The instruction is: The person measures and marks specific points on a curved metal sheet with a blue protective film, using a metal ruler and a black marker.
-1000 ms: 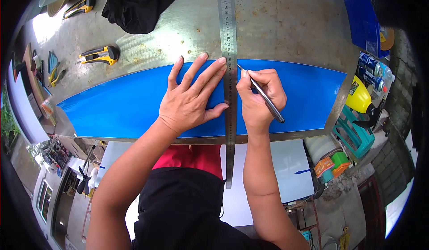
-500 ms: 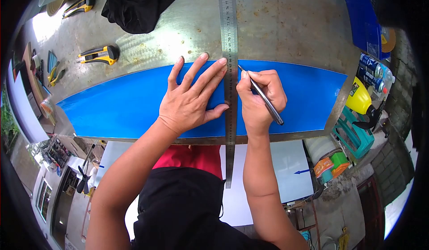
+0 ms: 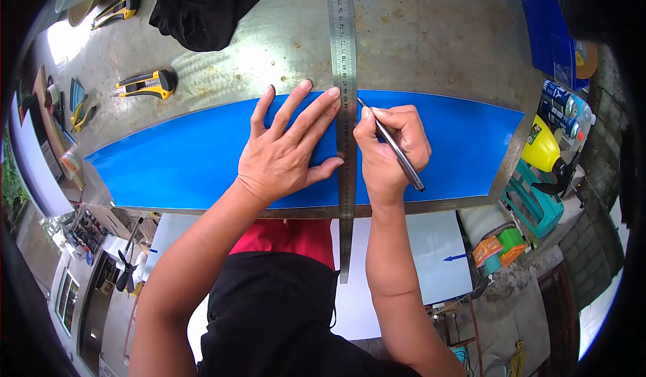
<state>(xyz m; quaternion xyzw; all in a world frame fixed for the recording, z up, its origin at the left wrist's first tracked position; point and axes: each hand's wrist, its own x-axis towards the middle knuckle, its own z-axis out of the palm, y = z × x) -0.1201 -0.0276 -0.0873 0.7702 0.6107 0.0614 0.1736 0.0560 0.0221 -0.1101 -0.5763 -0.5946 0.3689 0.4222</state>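
Note:
A long metal ruler (image 3: 344,60) lies across a blue sheet (image 3: 457,141) on the metal table, its near end hanging past the front edge. My left hand (image 3: 286,141) is spread flat on the sheet just left of the ruler, with a fingertip and the thumb touching the ruler's edge. In my right hand (image 3: 397,145) is a dark pen (image 3: 402,155), pinched in a writing grip. Its tip points at the ruler's right edge, close to the sheet's far border.
Two yellow-black utility knives, one nearer (image 3: 146,84) and one farther (image 3: 116,11), lie on the table (image 3: 437,47) at left. Black cloth (image 3: 202,7) is bunched at the back. Pliers (image 3: 82,114) lie far left. A yellow spray bottle (image 3: 540,147) stands beyond the right edge.
Almost nothing differs. The hands and pen appear a few pixels further left, in step with a slight shift of the view; the pen tip stays by the ruler's edge.

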